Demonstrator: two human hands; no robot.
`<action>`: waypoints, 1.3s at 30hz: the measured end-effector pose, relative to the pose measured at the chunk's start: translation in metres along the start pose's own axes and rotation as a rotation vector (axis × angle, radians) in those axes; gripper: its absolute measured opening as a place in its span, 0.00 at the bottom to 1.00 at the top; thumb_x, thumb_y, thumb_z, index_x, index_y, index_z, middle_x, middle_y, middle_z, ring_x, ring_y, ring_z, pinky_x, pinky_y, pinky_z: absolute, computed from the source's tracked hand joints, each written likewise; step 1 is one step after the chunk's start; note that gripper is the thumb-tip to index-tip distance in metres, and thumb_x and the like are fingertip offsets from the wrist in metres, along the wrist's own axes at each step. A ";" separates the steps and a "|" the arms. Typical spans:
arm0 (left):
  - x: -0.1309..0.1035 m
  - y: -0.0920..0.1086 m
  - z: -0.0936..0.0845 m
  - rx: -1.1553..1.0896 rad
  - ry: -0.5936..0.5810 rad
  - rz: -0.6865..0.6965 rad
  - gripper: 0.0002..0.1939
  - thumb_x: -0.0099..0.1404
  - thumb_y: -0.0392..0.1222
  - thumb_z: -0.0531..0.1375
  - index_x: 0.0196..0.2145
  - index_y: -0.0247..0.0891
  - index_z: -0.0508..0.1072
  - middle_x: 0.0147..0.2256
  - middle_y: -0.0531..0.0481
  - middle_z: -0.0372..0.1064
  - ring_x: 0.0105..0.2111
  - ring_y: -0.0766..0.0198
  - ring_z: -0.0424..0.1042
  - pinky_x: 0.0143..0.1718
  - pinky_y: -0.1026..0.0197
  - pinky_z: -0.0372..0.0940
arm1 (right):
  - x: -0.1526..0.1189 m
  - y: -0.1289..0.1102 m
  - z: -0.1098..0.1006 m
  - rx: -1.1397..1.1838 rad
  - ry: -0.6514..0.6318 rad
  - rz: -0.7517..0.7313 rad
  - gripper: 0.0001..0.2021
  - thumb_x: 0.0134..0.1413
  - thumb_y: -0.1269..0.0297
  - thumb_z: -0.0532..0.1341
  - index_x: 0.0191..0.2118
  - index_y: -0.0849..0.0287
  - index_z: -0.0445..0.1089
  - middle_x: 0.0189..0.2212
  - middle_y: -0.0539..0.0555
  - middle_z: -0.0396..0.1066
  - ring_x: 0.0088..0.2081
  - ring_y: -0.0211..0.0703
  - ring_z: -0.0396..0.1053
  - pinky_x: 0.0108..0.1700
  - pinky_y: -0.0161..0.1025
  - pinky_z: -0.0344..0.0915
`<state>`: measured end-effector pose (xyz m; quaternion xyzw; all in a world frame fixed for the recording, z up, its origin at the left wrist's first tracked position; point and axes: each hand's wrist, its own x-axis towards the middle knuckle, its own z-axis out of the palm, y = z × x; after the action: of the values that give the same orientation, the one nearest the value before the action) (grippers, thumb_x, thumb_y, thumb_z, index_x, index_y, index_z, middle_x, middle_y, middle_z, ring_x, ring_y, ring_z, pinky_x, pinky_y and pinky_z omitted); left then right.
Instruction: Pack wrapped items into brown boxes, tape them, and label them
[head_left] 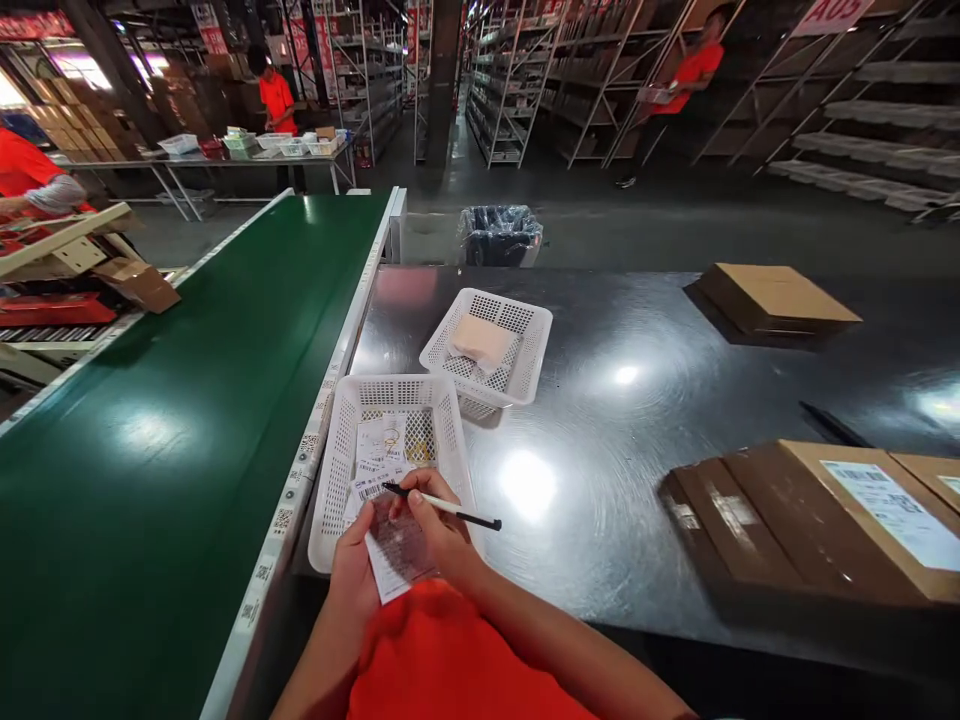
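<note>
My left hand [354, 565] grips a printed paper slip [387, 572] by its left edge, thumb on top. My right hand [444, 530] is closed around a white pen with black ends [450, 506]; its tip is by the barcode at the slip's upper part. Both hands are over the front of a white perforated basket [325, 500]. More printed papers [379, 440] lie inside it, along with small yellow items that I cannot make out. Behind it, a second white basket [534, 350] sits at an angle, holding a pale, wrapped packet [481, 342].
A green conveyor belt [172, 430] runs along the left. On the dark metal table [585, 480] are taped cartons [795, 520] at right and flat cardboard [787, 295] farther back. A lined bin [501, 235] stands beyond. Several people in red work around the shelves.
</note>
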<state>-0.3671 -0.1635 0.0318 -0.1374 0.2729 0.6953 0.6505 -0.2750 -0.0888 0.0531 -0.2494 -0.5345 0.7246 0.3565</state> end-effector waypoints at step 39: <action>-0.036 -0.020 0.045 -0.150 0.258 -0.073 0.25 0.70 0.42 0.51 0.62 0.34 0.61 0.48 0.39 0.75 0.50 0.49 0.73 0.57 0.46 0.61 | 0.009 0.008 -0.017 -0.647 0.026 -0.517 0.20 0.56 0.70 0.54 0.20 0.55 0.41 0.16 0.42 0.43 0.18 0.30 0.43 0.20 0.34 0.43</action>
<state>-0.3363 -0.1682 0.0839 -0.2836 0.2964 0.6661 0.6229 -0.2700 -0.0731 0.0406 -0.2152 -0.7751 0.4026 0.4368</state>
